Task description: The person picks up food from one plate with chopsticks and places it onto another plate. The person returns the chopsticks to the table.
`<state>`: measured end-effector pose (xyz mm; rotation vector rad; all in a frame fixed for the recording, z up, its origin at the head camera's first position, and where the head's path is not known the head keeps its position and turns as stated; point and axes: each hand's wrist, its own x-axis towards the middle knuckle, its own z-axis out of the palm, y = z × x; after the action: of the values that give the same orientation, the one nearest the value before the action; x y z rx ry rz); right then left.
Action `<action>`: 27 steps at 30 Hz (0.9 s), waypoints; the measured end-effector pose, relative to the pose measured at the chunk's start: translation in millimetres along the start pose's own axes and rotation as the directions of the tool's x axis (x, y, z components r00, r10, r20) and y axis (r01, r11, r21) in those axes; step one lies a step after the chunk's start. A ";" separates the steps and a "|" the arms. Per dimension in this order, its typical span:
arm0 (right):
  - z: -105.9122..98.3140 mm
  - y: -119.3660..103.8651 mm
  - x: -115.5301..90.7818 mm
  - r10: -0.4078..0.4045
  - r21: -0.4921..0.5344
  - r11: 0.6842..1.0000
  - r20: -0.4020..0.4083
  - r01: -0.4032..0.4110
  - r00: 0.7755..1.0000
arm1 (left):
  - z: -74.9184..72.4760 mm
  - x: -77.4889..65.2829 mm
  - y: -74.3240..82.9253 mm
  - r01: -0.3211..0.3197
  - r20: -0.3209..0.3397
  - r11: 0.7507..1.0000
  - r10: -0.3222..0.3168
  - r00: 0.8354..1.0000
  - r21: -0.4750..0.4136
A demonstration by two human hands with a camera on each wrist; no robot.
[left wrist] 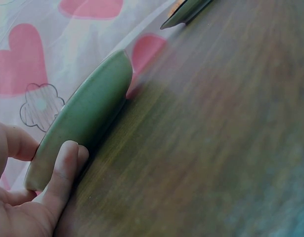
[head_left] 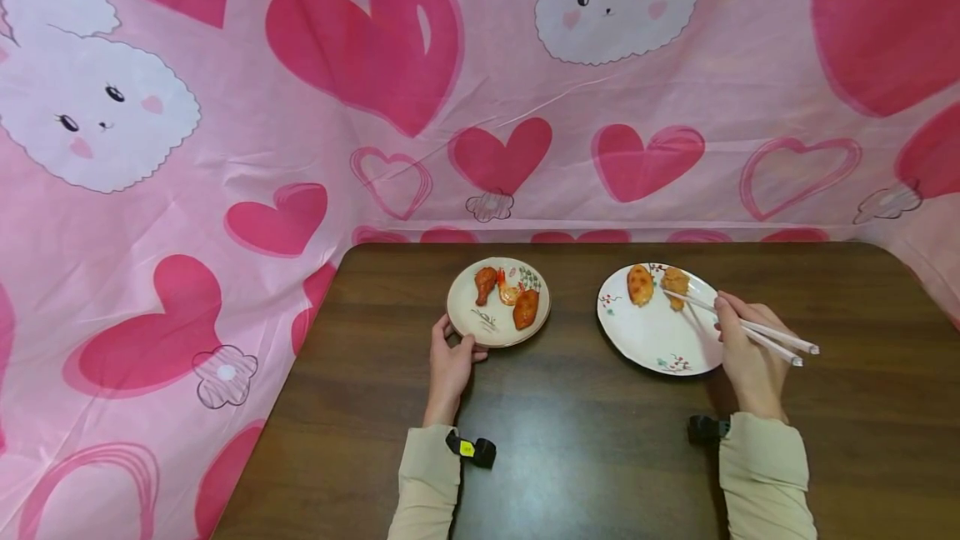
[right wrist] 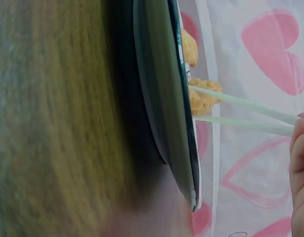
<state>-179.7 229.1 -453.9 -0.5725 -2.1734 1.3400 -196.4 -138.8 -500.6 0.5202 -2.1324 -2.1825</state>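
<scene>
My left hand (head_left: 450,369) holds the near left rim of a small round cream plate (head_left: 465,319); in the left wrist view, fingers and thumb lie around its edge. On it are a drumstick (head_left: 485,283), a shrimp (head_left: 508,293) and a glazed brown piece of food (head_left: 526,309). My right hand (head_left: 756,357) grips a pair of white chopsticks (head_left: 780,336) at the right of a larger white plate (head_left: 637,336). Their tips reach a crumbly fried piece (right wrist: 205,96), one on either side of it in the right wrist view. Beside that lies a golden-brown oval piece (head_left: 640,285).
Both plates stand on a dark wooden table (head_left: 570,440), toward its far edge. Behind and to the left hangs a pink cloth (head_left: 420,182) with hearts and white animal faces. A black strap with a small device (head_left: 472,449) is on each wrist.
</scene>
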 end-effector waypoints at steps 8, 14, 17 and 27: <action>-0.9 -3.5 2.0 0.124 0.033 0.992 -0.008 -0.124 0.992 | 0.5 0.7 -1.5 -0.006 0.003 1.000 0.006 1.000 0.004; -2.9 -7.1 3.3 0.184 0.014 0.983 0.003 -0.184 0.983 | -0.3 1.1 -2.3 -0.012 0.004 1.000 0.012 1.000 0.003; -3.8 -8.7 3.4 0.195 0.035 0.980 -0.002 -0.195 0.981 | -0.6 1.4 -2.4 -0.012 0.004 1.000 0.012 1.000 0.000; -8.3 -11.6 4.3 0.240 0.067 0.968 0.020 -0.241 0.971 | -0.3 1.3 -2.6 -0.022 0.010 1.000 0.022 1.000 -0.022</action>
<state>-178.9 232.4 -439.4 -0.8239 -2.1092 1.5403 -197.0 -139.3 -503.3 0.4826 -2.1062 -2.1995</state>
